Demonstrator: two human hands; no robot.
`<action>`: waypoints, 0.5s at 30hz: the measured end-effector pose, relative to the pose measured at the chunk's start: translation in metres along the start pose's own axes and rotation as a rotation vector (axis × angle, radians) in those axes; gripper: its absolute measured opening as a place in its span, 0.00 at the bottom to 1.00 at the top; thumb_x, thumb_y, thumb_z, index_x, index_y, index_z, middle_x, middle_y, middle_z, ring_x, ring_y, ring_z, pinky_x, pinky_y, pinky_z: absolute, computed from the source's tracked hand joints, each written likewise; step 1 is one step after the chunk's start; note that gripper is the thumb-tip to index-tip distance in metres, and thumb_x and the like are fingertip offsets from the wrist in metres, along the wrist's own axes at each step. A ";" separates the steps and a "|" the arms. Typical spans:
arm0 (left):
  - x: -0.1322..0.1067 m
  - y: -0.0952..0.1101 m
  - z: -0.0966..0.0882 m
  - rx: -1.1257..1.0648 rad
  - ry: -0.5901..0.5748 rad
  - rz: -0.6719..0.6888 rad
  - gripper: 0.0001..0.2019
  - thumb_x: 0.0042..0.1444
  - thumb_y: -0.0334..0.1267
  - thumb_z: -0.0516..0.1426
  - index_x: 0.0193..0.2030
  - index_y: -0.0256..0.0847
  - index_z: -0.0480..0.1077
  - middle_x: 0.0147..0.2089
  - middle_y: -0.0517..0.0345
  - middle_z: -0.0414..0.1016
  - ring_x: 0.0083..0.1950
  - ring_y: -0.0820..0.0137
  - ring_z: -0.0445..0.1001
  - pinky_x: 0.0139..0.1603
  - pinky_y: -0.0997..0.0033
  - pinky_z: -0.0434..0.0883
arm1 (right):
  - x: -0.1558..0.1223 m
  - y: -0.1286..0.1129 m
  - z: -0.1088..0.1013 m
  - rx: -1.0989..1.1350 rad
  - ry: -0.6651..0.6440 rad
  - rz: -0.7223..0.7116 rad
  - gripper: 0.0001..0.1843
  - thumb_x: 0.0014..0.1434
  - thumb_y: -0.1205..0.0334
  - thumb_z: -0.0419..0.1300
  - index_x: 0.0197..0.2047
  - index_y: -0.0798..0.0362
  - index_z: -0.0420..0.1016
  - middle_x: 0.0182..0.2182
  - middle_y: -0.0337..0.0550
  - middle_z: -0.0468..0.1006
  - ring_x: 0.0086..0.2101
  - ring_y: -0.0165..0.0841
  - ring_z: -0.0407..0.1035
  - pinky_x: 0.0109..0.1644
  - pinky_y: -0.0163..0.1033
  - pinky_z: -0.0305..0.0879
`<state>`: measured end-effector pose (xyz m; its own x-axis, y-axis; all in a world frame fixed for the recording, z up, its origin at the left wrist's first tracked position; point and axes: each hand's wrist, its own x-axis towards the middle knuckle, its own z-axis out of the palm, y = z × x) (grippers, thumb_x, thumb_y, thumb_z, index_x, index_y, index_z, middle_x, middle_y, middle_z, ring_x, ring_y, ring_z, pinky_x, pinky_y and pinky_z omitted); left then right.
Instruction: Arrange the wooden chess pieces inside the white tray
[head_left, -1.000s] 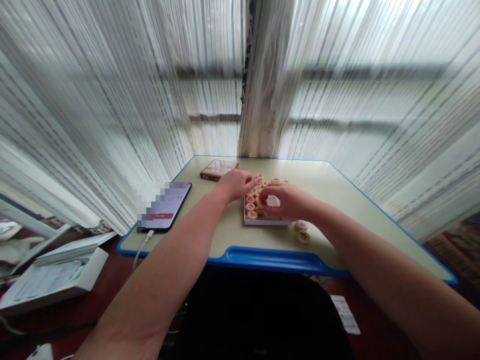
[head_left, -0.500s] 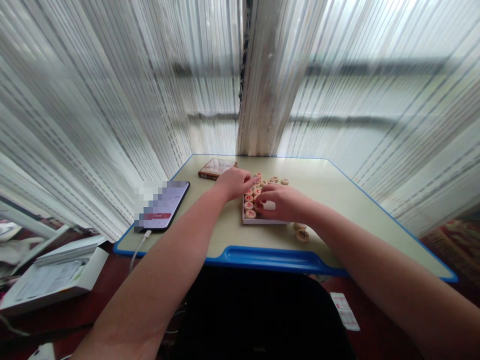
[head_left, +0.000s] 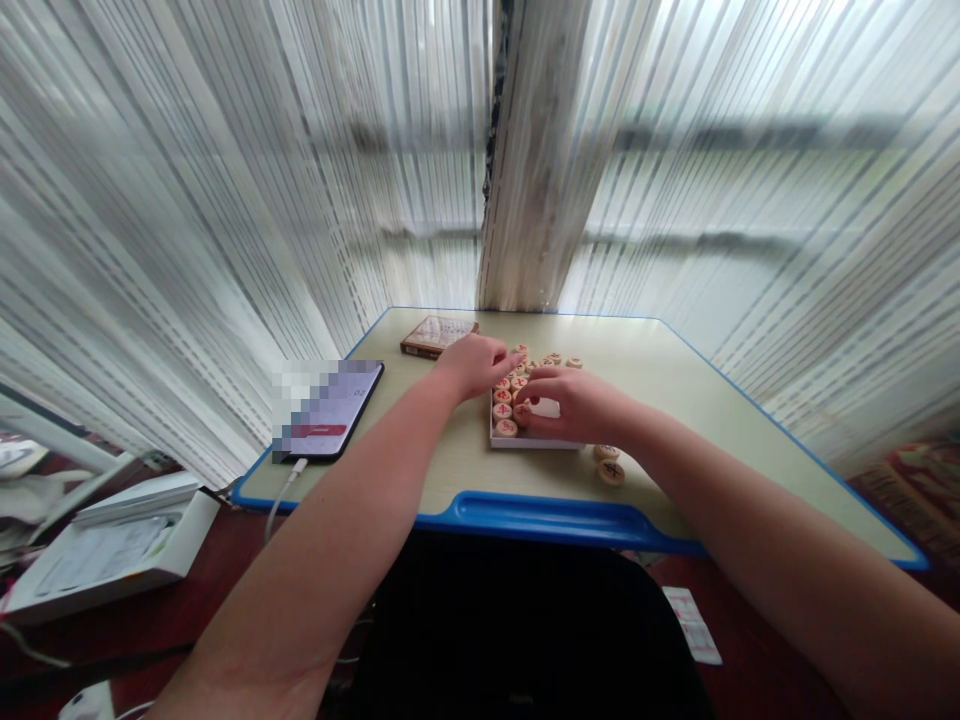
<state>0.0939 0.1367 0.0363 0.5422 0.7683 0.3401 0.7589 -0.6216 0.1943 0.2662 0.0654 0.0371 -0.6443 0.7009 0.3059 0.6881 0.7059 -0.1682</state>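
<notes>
A shallow white box on the table holds several round wooden Chinese chess pieces with red characters, lined up along its left side. My right hand reaches over the box from the right. Its thumb and fingertips are closed on a chess piece beside the left row. My left hand is at the box's far left side, index finger stretched out to touch the pieces there; its other fingers are partly hidden. More loose pieces lie beyond the box, and some pieces sit right of it.
A flat brown box lies at the table's back left. A phone with a white cable rests on the left. The blue table edge has a molded tray in front. Curtains hang behind the table.
My right thumb and fingers have shifted slightly over the piece beside the left row, which now shows more. My left hand stays nearly still. The whole view has moved slightly.
</notes>
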 end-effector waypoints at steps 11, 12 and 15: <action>0.001 -0.001 0.001 -0.002 -0.019 0.010 0.28 0.57 0.57 0.43 0.26 0.37 0.74 0.26 0.50 0.74 0.29 0.68 0.68 0.29 0.69 0.57 | 0.000 0.000 -0.002 -0.012 0.002 0.022 0.10 0.55 0.59 0.57 0.35 0.53 0.78 0.33 0.45 0.75 0.31 0.31 0.67 0.36 0.35 0.62; 0.001 -0.001 0.001 -0.001 -0.021 0.010 0.28 0.57 0.57 0.43 0.26 0.37 0.73 0.27 0.50 0.74 0.29 0.68 0.68 0.29 0.69 0.57 | 0.000 0.001 -0.001 -0.016 0.002 0.024 0.10 0.55 0.59 0.57 0.35 0.53 0.78 0.33 0.45 0.75 0.32 0.31 0.67 0.37 0.36 0.62; 0.001 -0.002 0.002 -0.002 -0.027 0.003 0.28 0.57 0.57 0.43 0.27 0.38 0.74 0.27 0.50 0.75 0.30 0.68 0.69 0.30 0.69 0.58 | 0.001 0.004 -0.001 -0.052 0.034 0.083 0.11 0.55 0.60 0.55 0.37 0.52 0.78 0.35 0.46 0.75 0.33 0.33 0.68 0.38 0.36 0.61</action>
<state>0.0935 0.1388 0.0347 0.5544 0.7701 0.3154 0.7564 -0.6244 0.1950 0.2686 0.0689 0.0373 -0.5733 0.7521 0.3251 0.7553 0.6389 -0.1460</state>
